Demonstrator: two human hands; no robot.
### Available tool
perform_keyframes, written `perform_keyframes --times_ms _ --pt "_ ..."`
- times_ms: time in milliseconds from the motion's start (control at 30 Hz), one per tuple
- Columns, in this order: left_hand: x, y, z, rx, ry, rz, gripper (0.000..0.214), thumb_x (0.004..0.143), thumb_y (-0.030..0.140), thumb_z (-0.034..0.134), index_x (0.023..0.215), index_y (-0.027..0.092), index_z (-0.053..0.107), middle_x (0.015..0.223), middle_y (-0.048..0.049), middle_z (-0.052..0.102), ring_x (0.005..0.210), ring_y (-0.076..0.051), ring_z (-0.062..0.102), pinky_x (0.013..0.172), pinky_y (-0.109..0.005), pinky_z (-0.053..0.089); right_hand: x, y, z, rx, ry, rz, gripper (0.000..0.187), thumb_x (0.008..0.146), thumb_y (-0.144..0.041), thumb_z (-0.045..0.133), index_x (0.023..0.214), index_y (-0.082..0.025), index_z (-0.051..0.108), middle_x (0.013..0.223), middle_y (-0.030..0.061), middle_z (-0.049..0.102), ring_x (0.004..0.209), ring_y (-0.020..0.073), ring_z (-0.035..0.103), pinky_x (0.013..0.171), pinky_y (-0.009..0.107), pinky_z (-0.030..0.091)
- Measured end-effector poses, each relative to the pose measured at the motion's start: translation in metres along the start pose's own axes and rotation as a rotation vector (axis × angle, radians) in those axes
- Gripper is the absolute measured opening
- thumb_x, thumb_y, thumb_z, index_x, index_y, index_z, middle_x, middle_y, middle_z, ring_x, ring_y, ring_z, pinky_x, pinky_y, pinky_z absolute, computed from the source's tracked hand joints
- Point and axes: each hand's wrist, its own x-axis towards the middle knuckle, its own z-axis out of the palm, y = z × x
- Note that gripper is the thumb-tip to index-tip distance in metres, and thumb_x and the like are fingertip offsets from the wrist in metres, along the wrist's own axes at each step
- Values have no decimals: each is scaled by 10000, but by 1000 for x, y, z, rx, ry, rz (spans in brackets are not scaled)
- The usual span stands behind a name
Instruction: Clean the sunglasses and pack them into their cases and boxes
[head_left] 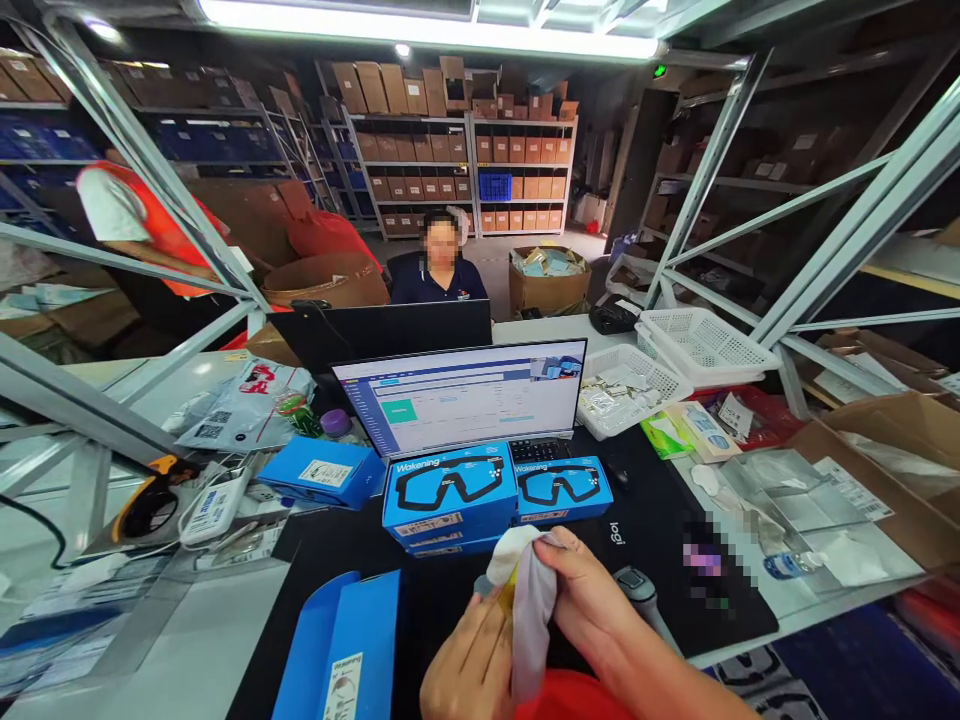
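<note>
A pale grey cloth (pixel 534 620), perhaps a soft pouch, is bunched between my two hands, and something yellow shows in its fold. My left hand (pixel 472 655) grips it from the left, fingers closed. On the other side my right hand (pixel 581 580) pinches its upper edge. What the cloth wraps, if anything, is mostly hidden. Just beyond my hands are a stack of blue glasses boxes (pixel 450 495) printed "Wakening" and a second blue box (pixel 562 488). An opened blue box (pixel 360 640) lies at the lower left. Beside my right wrist rests a handheld scanner (pixel 637 590).
A monitor (pixel 465 395) stands behind the boxes, with a keyboard (pixel 540 451) and mouse (pixel 617 474). Another blue box (pixel 322 472) lies left. White baskets (pixel 705 345) sit at back right, a water bottle (pixel 791 565) at right. A person (pixel 441 275) sits opposite.
</note>
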Motion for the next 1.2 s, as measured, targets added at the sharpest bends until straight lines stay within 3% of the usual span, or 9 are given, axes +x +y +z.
perform_keyframes --times_ms 100,233,500,600,767,867,933,1067,1200 --pt "-7 -1 0 33 -31 -66 184 881 121 599 1015 138 723 968 -109 798 917 -265 763 791 -357 633 -9 31 -10 -145 56 -195 520 551 -253 827 568 -228 308 574 -59 438 557 107 355 544 235 308" --pt "-12 -1 2 57 -13 -177 225 849 279 679 1013 131 721 947 -144 789 865 -304 768 663 -349 645 -20 58 -21 -420 -9 -435 536 504 -102 728 473 -220 206 517 -69 329 546 90 246 509 230 230" --pt "-7 -2 -5 20 -49 -16 219 855 61 577 971 169 729 904 -81 804 887 -264 769 755 -331 637 -1 -3 -1 -49 0 -28 666 444 -226 865 576 -235 213 537 -88 380 523 85 330 512 212 261" --pt "-10 -7 -7 19 -62 -6 260 862 42 546 954 191 738 886 -46 806 894 -236 768 790 -304 623 3 -4 -3 -60 2 -16 706 437 -273 899 573 -234 207 535 -94 346 524 80 296 507 212 237" --pt "-7 -5 -6 43 -76 -76 176 901 117 559 945 155 725 911 -91 799 846 -237 770 749 -300 614 -10 39 -19 -296 49 -317 580 617 -294 800 561 -236 226 560 -85 289 555 95 216 504 225 228" --pt "0 0 -4 48 -92 -137 138 914 158 572 913 138 709 871 -115 789 796 -239 768 702 -296 613 -18 61 -28 -492 -22 -539 549 647 -237 752 501 -223 223 559 -63 316 569 107 254 519 237 251" --pt "1 1 -2 47 -97 -160 124 909 156 580 909 134 702 848 -110 787 771 -234 767 685 -290 615 -20 62 -30 -543 -47 -578 559 644 -234 750 472 -218 218 554 -54 324 576 113 272 524 239 255" --pt "-10 1 1 -54 -85 -141 172 877 132 574 963 160 720 905 -87 798 832 -233 771 694 -278 626 -16 36 -26 -370 -4 -293 617 552 -242 827 503 -226 213 527 -87 286 541 86 214 499 221 218" --pt "-17 -3 2 -145 -89 -77 255 870 108 521 999 179 729 946 -83 802 900 -252 768 766 -322 641 -10 9 -20 -64 16 -37 633 443 -230 873 554 -228 250 518 -95 378 519 75 308 503 202 247"
